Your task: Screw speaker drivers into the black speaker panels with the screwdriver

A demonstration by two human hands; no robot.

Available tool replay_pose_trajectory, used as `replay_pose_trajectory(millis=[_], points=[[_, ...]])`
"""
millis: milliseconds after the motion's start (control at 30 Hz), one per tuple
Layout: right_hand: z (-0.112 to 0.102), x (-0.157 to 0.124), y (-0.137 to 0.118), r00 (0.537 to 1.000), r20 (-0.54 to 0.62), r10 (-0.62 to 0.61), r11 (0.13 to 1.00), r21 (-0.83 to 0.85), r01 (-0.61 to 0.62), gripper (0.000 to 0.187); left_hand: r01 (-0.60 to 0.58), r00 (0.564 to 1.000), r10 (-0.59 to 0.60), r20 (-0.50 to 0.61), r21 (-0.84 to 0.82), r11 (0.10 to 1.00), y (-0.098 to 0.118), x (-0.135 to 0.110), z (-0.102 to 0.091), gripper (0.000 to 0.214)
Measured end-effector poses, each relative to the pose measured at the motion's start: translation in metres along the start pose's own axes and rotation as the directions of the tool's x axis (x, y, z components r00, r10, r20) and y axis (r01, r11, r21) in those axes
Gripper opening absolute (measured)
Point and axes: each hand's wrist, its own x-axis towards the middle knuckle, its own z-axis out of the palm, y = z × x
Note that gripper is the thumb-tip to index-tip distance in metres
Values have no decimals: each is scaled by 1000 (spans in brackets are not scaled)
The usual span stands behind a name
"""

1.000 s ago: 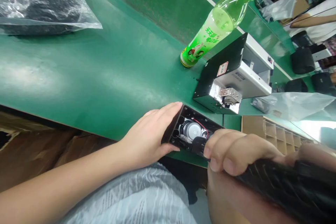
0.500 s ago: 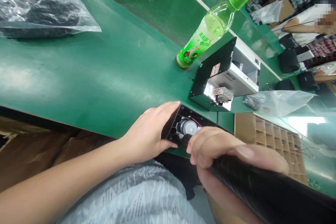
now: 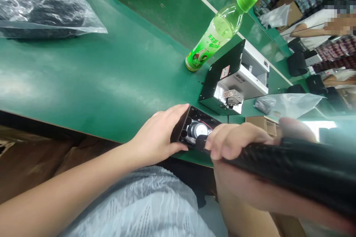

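Note:
My left hand (image 3: 157, 137) grips the left end of an open black speaker housing (image 3: 191, 127) at the near edge of the green bench (image 3: 91, 74). Inside the housing a round silver speaker driver (image 3: 199, 129) and a red wire show. My right hand (image 3: 239, 148) is wrapped round a thick black tool (image 3: 292, 170), likely an electric screwdriver, very close to the camera. Its tip points into the housing next to the driver. The right half of the housing is hidden behind my right hand.
A green drink bottle (image 3: 218, 31) stands behind the housing. Right of it sits a black and white machine (image 3: 236, 79). A clear bag of black parts (image 3: 41, 3) lies far left. A cardboard divider tray (image 3: 264, 123) and plastic bag (image 3: 289, 102) lie right. Another person sits far right.
The black tool has swung lower and more level across the right of the view, now covering most of the cardboard tray. My left hand still holds the housing.

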Motion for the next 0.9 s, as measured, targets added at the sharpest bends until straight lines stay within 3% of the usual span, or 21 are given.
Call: replay_pose_trajectory(millis=[133, 600, 733, 900], points=[[2, 12, 9, 991, -126, -54, 994, 89, 65, 60, 0, 1000, 0, -4, 21, 1000, -2, -2, 1, 118], [13, 24, 28, 996, -90, 11, 986, 165, 4, 67, -15, 1000, 15, -5, 27, 1000, -2, -1, -1, 115], [9, 24, 24, 996, -73, 45, 977, 211, -29, 67, -20, 1000, 20, -4, 33, 999, -3, -2, -1, 114], [-4, 23, 11, 992, -123, -3, 980, 199, 27, 66, -50, 999, 50, 0, 13, 999, -6, -6, -5, 125]])
